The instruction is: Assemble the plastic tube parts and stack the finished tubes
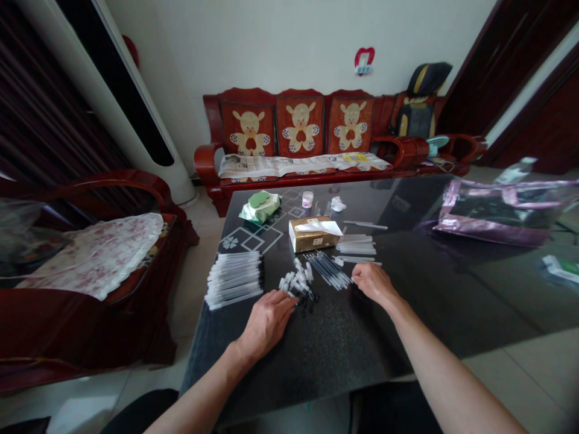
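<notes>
Small pen parts (298, 286): loose heap of white caps and black tips, near centre of dark tabletop (344, 343), between the two hands. Lying just right of left hand (266, 319), fingertips touching or almost touching the heap's near left edge; contact too small to confirm.

Black refills (328, 269): fanned bundle just right of the heap, long axes running from far left to near right, near ends pointing toward right hand (371, 282). Right hand the nearer of the two, directly at the bundle's near right end.

Left hand: palm down, fingers loosely spread on tabletop, nothing visibly held. Right hand: fingers curled inward; whether closed on a refill or another thin piece cannot be told, fingertips hidden by the back of the hand.

Assembled pens (234, 278): stacked pile left of the heap, long axes left to right, well clear of the right hand, near the left.

White barrels (357, 246): small stack on far side of right hand, a few strays beside it.

Cardboard box (313, 235): far side of heap, white paper on top.

Green packet (260, 206), small white pot (307, 199): far end of tabletop.

Pink plastic bag (502, 214): far right, contents dark and indistinct.

Red wooden sofa (312, 135): beyond tabletop, bear-print cushions.
</notes>
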Demonstrator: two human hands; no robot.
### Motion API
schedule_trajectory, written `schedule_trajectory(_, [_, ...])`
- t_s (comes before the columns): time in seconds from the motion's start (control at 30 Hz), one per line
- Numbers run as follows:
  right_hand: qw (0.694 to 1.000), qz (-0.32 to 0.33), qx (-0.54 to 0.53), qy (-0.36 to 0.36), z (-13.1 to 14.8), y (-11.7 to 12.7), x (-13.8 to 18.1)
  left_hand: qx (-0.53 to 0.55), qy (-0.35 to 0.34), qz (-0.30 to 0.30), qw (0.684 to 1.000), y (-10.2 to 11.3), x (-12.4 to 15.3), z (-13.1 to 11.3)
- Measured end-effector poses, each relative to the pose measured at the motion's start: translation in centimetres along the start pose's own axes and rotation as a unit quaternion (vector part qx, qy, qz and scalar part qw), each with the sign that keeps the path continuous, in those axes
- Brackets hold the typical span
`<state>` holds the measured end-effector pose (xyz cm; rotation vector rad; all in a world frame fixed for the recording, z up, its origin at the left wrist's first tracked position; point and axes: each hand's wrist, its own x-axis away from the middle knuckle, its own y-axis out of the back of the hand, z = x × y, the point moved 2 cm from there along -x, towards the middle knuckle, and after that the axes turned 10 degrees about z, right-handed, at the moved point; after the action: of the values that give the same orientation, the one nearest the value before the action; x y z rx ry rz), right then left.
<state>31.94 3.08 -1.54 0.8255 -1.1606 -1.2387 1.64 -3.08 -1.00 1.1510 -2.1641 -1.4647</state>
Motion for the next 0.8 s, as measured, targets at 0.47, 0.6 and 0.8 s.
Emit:
schedule_trajectory(0.47, [0.999, 0.003, 0.002, -0.037, 1.2, -0.3, 0.2, 0.103, 0.009, -0.031, 0.994, 0.5, -0.1, -0.6])
schedule_trajectory(0.6, [0.98, 0.074, -0.185, -0.018, 1.7, 0.4, 1.1, 0.22, 0.086, -0.061, 0.97, 0.8, -0.4, 0.1])
schedule_trajectory(0.8, [0.906, 0.265, -0.302, 0.133, 6.3, -1.9, 4.4, 0.566, 0.193, -0.067, 0.799, -0.2, -0.8, 1.6])
